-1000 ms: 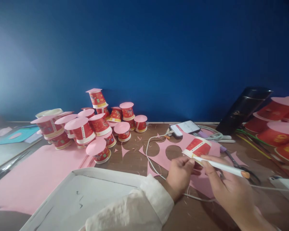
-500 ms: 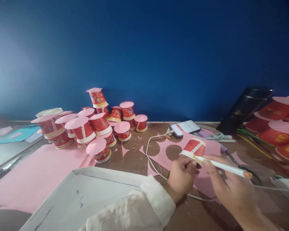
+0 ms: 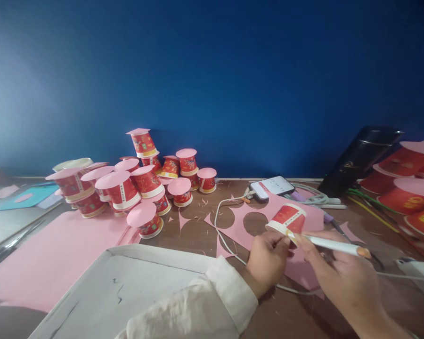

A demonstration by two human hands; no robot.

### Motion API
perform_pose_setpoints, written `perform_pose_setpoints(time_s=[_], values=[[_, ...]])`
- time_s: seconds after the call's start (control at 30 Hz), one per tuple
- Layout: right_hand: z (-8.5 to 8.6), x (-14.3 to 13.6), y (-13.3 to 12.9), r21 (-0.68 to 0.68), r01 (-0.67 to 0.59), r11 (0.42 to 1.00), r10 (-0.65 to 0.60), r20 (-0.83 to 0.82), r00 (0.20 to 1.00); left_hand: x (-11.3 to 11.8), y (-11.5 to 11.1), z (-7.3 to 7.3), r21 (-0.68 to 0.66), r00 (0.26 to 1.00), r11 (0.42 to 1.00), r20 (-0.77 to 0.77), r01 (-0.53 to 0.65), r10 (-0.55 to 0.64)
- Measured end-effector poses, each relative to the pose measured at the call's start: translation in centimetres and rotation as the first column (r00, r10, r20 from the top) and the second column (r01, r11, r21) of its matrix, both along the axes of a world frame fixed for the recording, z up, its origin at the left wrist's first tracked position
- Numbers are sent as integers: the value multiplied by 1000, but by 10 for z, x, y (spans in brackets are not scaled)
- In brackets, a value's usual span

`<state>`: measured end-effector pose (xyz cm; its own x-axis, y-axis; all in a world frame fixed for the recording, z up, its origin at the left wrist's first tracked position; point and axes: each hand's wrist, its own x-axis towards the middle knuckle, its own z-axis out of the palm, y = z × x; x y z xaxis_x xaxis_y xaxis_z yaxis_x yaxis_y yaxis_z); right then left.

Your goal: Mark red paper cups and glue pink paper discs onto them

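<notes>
My left hand [image 3: 268,259] pinches the rim of a red paper cup [image 3: 292,216], which is tilted with its mouth toward me. In my right hand [image 3: 346,278] is a white marker pen [image 3: 334,245], its tip at the yellow part of the cup's rim. Below the cup lies a pink paper sheet [image 3: 313,212] with round holes cut in it. To the left, several red paper cups [image 3: 122,195] stand upside down in stacks, topped with pink paper discs [image 3: 141,214].
A phone [image 3: 273,187] with a white cable [image 3: 217,221] lies behind the cup. A black bottle [image 3: 360,162] leans at the right, near more red cups [image 3: 404,197]. Pink paper [image 3: 56,254] and a white box lid [image 3: 134,282] are at the left front.
The cup has shifted slightly to the right and turned a little. The marker has moved slightly along with it at the rim.
</notes>
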<state>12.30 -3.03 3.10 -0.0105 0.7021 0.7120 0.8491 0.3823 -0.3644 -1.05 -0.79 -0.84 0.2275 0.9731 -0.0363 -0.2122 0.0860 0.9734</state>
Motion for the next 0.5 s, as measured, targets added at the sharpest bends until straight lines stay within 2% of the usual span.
perform_pose_setpoints(time_s=[0.33, 0.5], values=[[-2, -3, 1, -44, -21, 999, 14, -153, 988, 0, -1, 5, -17, 998, 1000, 65, -1, 2], [2, -6, -2, -41, -47, 998, 40, -151, 988, 0, -1, 5, -38, 998, 999, 65, 11, -9]])
